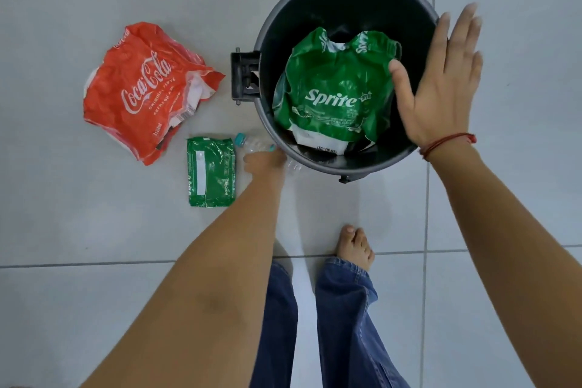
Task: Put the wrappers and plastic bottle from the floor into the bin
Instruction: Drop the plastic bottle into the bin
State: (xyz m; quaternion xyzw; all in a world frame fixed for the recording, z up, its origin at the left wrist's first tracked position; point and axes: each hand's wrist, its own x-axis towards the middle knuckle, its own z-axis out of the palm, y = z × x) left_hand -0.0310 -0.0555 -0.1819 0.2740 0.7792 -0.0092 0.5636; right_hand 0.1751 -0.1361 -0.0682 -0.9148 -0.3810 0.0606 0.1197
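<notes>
Grip, left hand [263,162]: reached down onto the clear plastic bottle [252,143] lying on the floor [94,230] against the bin's [267,41] base; whether the fingers have closed cannot be told. Right hand [441,85]: flat, fingers spread, empty, above the bin's rim. Green Sprite wrapper [333,94]: inside bin. Red Coca-Cola wrapper [141,91] and small green packet [211,172]: on floor, left of bin.

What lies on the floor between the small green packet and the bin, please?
In the head view, the plastic bottle lies there, with the left hand on it.
</notes>
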